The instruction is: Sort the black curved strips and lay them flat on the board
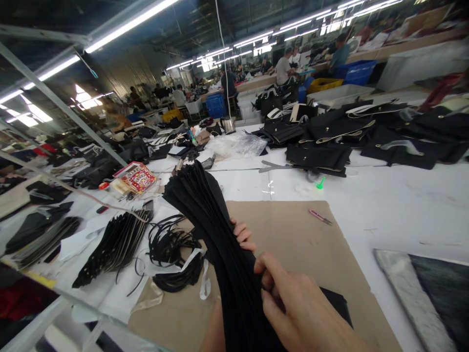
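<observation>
In the head view, above the brown board [293, 234] on the white worktop [395, 205], both hands hold a fanned stack [216, 230] of thin black pieces. The stack stands on edge and leans away from the person, with its far end spread over the loose straps [172, 244]. The left hand [242, 235] goes under and behind the stack; only its fingertips show, curled around the right side. The right hand [304, 313] is nearer to the camera, and its fingers [266, 268] are bent narrow and pinch the near edge of the pieces. I judge that the work goes well if the left hand carries the weight and presses the layers together, so the right fingers take only a few edges and nothing slips out. The cutter [320, 216] lies well apart on the board.
</observation>
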`<action>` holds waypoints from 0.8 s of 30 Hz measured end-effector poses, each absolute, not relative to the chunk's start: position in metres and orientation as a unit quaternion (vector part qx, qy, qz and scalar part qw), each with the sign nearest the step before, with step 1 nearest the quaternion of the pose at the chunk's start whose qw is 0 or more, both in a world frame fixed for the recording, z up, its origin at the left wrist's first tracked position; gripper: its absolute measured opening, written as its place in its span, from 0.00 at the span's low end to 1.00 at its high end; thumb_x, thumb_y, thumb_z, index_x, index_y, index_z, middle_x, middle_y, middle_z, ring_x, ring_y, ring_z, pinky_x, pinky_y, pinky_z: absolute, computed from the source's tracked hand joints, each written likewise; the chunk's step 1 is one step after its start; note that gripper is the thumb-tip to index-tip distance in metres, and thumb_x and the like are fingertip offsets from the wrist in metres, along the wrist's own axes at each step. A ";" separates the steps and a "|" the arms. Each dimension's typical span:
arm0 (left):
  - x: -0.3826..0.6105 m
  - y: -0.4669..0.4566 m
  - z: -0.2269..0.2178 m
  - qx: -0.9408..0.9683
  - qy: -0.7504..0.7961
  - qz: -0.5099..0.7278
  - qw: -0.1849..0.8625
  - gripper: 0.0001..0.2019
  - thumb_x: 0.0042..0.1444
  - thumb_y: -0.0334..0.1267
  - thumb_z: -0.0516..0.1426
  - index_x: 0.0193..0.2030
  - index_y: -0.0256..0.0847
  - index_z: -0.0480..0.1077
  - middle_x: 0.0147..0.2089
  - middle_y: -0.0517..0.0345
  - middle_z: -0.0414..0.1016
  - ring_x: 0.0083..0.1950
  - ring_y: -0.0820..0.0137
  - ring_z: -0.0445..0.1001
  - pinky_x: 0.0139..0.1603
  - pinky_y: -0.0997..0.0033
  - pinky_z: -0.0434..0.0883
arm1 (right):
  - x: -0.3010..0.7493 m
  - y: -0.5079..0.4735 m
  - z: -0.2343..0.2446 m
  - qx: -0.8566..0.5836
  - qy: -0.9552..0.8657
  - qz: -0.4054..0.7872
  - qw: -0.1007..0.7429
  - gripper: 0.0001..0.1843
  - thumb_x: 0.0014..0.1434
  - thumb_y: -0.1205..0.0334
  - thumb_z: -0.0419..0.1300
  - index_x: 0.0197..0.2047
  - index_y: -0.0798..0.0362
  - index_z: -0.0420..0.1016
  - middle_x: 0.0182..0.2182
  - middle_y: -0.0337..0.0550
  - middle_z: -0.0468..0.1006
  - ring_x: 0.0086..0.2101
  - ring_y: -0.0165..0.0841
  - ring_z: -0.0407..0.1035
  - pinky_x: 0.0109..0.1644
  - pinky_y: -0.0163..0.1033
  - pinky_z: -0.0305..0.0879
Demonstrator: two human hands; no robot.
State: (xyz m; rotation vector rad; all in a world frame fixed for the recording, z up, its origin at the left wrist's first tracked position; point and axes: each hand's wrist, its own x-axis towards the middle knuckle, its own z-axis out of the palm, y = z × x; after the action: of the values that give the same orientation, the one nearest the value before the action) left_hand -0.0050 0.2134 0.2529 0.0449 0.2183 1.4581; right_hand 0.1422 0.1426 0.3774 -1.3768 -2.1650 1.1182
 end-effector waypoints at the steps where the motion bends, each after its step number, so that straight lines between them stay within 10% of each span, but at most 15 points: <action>1: -0.005 0.214 0.252 0.023 0.103 0.664 0.740 0.09 0.57 0.45 0.58 0.40 0.43 0.69 0.29 0.64 0.47 0.25 0.79 0.48 0.21 0.88 0.56 | 0.143 0.142 0.377 -0.483 -0.765 0.394 0.165 0.19 0.54 0.78 0.48 0.46 0.51 0.64 0.32 0.40 0.75 0.30 0.35 0.71 0.33 0.37 0.61; 24: -0.003 0.222 0.246 0.045 0.151 0.670 0.725 0.16 0.59 0.54 0.52 0.37 0.43 0.69 0.28 0.64 0.41 0.25 0.75 0.39 0.18 0.84 0.47 | 0.147 0.134 0.388 -0.480 -0.815 0.324 0.007 0.13 0.60 0.72 0.52 0.44 0.49 0.72 0.40 0.45 0.76 0.35 0.42 0.76 0.31 0.39 0.61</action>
State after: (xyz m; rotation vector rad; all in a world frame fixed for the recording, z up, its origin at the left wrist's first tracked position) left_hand -0.0028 0.2221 0.2456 0.0997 0.3339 1.4789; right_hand 0.1466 0.1335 0.3880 -1.5021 -2.5491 1.0139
